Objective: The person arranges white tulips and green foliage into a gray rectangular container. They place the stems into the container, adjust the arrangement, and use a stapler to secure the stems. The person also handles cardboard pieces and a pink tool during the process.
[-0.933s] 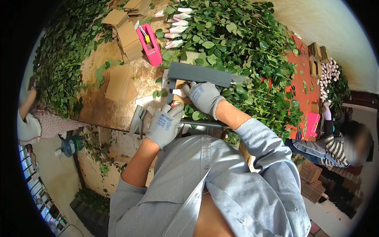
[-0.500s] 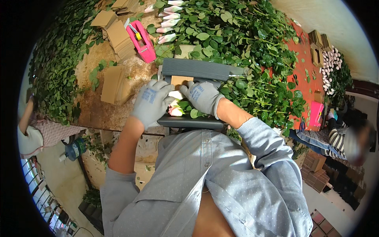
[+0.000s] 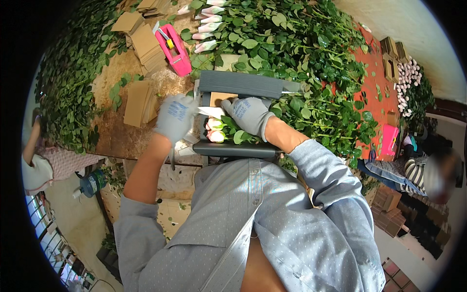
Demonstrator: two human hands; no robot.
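My left hand, in a grey glove, is left of a dark padded stand; it is blurred and its fingertips are unclear. My right hand, also gloved, bends its fingers over a tan cardboard piece inside the stand, beside a white sleeved bud; what it grips is partly hidden. Below that bud, pale pink rose heads lie with leaves in the stand, above its front bar.
A pink tape dispenser, cardboard stacks, sleeved buds and leafy rose stems cover the wooden table. A red surface lies right. A person's arm is far left; a striped-sleeved person is far right.
My left hand moved left from the stand's middle, uncovering the rose heads. My right hand shifted slightly, staying over the cardboard. The pieces in the stand now show more clearly.
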